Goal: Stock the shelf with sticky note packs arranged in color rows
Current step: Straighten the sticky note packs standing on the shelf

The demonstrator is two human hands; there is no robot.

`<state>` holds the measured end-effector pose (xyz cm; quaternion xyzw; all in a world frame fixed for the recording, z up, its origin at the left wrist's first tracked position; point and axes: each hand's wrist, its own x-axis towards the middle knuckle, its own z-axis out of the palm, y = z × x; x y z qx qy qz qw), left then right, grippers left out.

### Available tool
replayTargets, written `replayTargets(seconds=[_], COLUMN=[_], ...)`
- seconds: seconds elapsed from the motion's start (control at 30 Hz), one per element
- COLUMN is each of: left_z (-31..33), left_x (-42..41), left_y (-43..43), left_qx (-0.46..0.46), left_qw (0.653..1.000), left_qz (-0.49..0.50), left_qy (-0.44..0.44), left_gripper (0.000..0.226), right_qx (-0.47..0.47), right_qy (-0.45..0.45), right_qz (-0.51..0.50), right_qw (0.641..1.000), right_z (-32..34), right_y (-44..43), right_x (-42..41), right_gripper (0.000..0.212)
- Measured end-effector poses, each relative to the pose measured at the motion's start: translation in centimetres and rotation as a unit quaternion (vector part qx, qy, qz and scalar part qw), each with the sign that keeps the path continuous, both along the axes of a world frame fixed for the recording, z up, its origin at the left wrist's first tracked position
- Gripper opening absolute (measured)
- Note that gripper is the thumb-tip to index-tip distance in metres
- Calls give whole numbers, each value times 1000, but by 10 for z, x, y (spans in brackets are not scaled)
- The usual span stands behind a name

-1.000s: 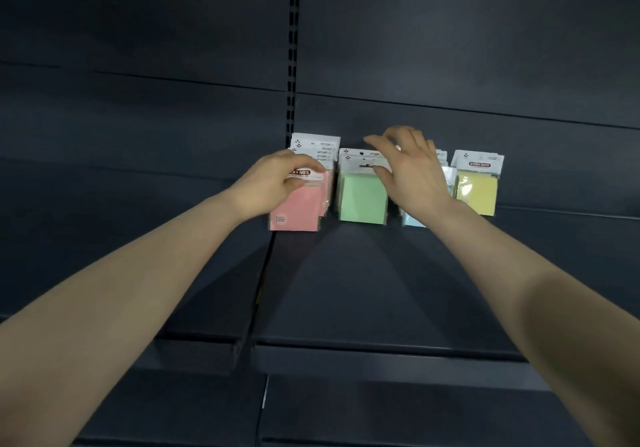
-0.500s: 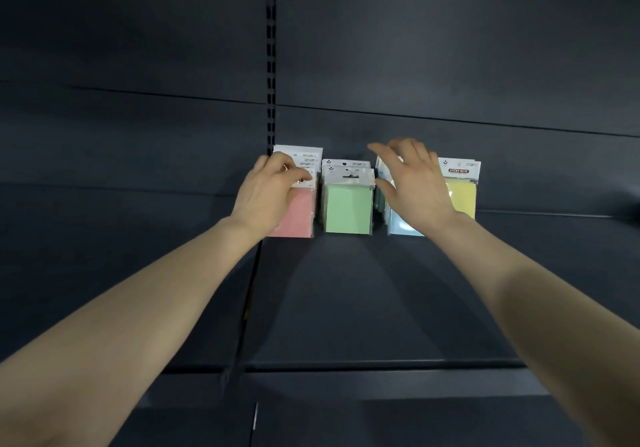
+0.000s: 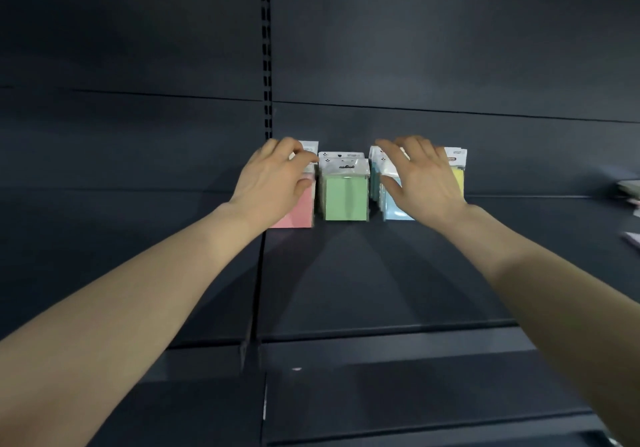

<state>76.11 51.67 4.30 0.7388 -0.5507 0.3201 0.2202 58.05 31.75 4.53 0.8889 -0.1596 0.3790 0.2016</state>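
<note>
Sticky note packs stand upright in rows at the back of a dark shelf (image 3: 346, 273): pink packs (image 3: 298, 213), green packs (image 3: 346, 194), blue packs (image 3: 394, 209) and yellow packs (image 3: 458, 176). My left hand (image 3: 273, 183) rests over the front pink pack, thumb and fingers at its white header. My right hand (image 3: 420, 180) lies spread against the front blue pack, covering most of it and part of the yellow row. Whether either hand truly grips its pack is unclear.
A slotted upright (image 3: 266, 66) runs up the dark back panel behind the pink row. A lower shelf (image 3: 381, 394) shows below. At the far right edge lie some blurred items (image 3: 632, 194) on the same shelf.
The view shifted, so packs and hands sit higher and more central. Both hands stay on the pink and blue rows, pressing them back; the pink pack now stands straighter against its row.
</note>
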Motion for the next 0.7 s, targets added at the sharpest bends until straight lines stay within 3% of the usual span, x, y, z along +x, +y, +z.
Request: replayTargets(seconds=[0.33, 0.7], left_z=[12, 20], left_x=[-60, -173], left_y=[-6, -78], left_qx=[28, 47], left_qw=[999, 996], left_qz=[-30, -80], left_qy=[-4, -19], left_gripper=[46, 46], right_qx=[4, 15], right_qy=[34, 44], right_qz=[-63, -124], right_qw=[997, 991], right_z=[-8, -6], right_y=[16, -39], right_x=[-81, -220], right_gripper=[57, 59])
